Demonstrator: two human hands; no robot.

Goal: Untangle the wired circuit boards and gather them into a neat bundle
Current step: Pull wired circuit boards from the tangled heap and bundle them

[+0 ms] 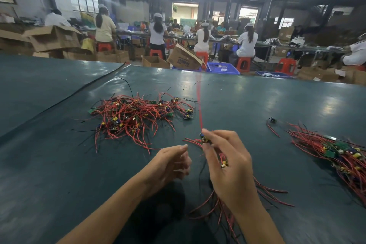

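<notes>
Right hand [227,164] pinches board [204,139], gathered wires [217,204] trailing below, just right of tangled pile [136,117]. Left hand [172,162] loose, empty, nearer pile. We judge boards light, wires limp, snag-prone: we grip boards, not leads.

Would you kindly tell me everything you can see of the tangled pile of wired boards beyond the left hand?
The tangled pile is a loose, flat heap of small green circuit boards carrying yellow and blue parts, each trailing thin red wires, with a few black ones. The wires cross and splay outward. It lies on the dark green table, left of centre, and neither the left hand nor the right hand touches it.
</notes>
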